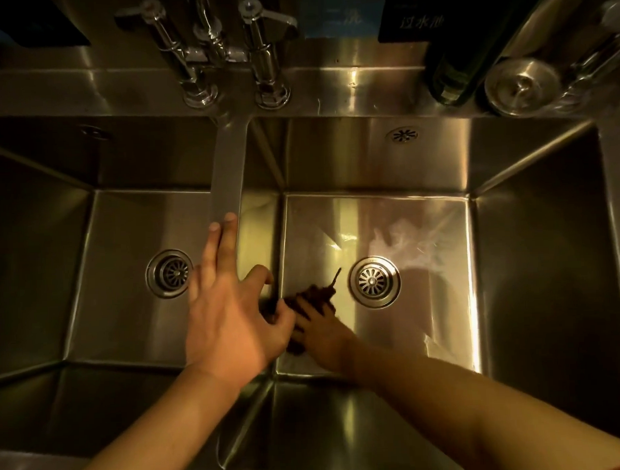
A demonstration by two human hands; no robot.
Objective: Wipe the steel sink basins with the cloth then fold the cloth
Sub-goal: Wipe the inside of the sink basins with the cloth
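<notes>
Resting along the steel divider ridge (229,174) between the basins, the left hand (230,322) is kept flat, fingers released. In the right steel basin (444,300), near its left wall beside the round drain strainer (374,281), the dark crumpled cloth (311,301) is pressed down by the right hand (322,340), fingers grasping it.

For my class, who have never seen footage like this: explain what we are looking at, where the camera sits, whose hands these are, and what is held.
The single picture comes from a camera worn on a person's head, looking down, so both arms reach in from the bottom. Below is a steel double sink: a left basin and a right basin, each with a round drain, and taps behind. The left hand rests, fingers straight, on the divider between the basins. The right hand presses a dark cloth on the right basin's floor, beside its drain. A bottle stands on the back ledge.
</notes>
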